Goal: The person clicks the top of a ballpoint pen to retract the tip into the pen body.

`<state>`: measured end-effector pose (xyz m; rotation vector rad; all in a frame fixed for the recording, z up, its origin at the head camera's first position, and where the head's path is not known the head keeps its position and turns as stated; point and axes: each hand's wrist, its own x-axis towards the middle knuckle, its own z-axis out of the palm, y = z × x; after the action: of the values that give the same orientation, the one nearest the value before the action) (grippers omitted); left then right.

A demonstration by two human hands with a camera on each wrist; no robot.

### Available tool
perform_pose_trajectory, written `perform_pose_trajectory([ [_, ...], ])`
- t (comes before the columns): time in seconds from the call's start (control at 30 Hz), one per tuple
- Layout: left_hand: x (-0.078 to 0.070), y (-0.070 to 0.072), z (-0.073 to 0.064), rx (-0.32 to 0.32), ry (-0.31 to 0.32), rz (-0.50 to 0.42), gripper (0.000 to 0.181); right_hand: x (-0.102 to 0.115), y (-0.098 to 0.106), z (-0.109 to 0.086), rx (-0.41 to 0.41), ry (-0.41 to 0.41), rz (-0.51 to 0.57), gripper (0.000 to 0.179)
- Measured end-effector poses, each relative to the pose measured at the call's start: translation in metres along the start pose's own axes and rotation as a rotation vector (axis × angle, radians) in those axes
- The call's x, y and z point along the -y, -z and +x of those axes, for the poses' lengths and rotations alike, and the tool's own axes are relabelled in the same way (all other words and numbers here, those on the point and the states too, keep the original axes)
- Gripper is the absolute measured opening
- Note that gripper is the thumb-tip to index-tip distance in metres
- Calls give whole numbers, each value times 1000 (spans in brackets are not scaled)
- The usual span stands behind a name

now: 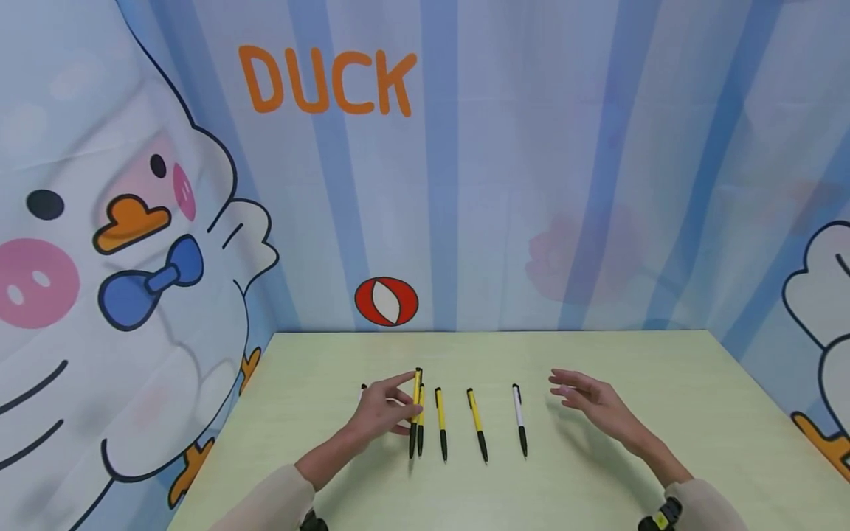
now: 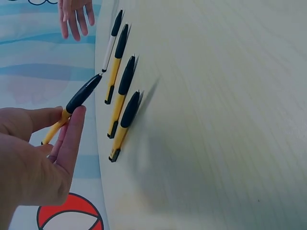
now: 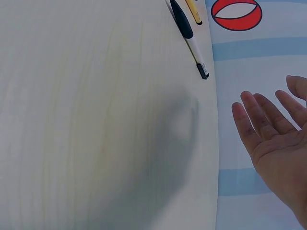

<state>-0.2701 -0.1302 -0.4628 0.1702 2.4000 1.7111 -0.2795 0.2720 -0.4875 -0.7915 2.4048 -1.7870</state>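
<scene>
My left hand [image 1: 377, 410] pinches a yellow pen with a black grip [image 2: 84, 93] between thumb and fingers, its writing tip pointing down toward me. The pen is raised above the table, overlapping another yellow pen [image 1: 421, 424] in the head view. To the right of these lie a yellow pen [image 1: 441, 422], a slightly slanted yellow pen [image 1: 476, 422] and a white pen with a black grip [image 1: 519, 417]. Past the white pen, my right hand [image 1: 595, 407] hovers with fingers loosely extended, holding nothing. Behind the left hand shows the black end of another pen [image 1: 363, 388], mostly hidden.
The pens lie on a pale wood-grain table [image 1: 598, 494]. A blue striped curtain [image 1: 491, 162] with duck prints hangs along its back edge and left side. A dark wrist strap [image 1: 660, 514] sits at the right sleeve.
</scene>
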Motion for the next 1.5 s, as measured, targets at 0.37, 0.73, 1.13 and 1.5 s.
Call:
perform_pose_trajectory([
  [0.37, -8, -16, 0, 22, 8, -51, 68, 5, -15, 9, 5, 39, -1, 45],
  [0.73, -14, -33, 3, 66, -2, -144, 67, 15, -36, 20, 20, 27, -10, 45],
  [1.13, -16, -48, 5, 110, -14, -204, 62, 25, -68, 34, 131, -7, -62, 63],
  [1.5, -16, -62, 11, 138, -52, -205, 58, 31, -103, 40, 222, 54, -55, 119],
])
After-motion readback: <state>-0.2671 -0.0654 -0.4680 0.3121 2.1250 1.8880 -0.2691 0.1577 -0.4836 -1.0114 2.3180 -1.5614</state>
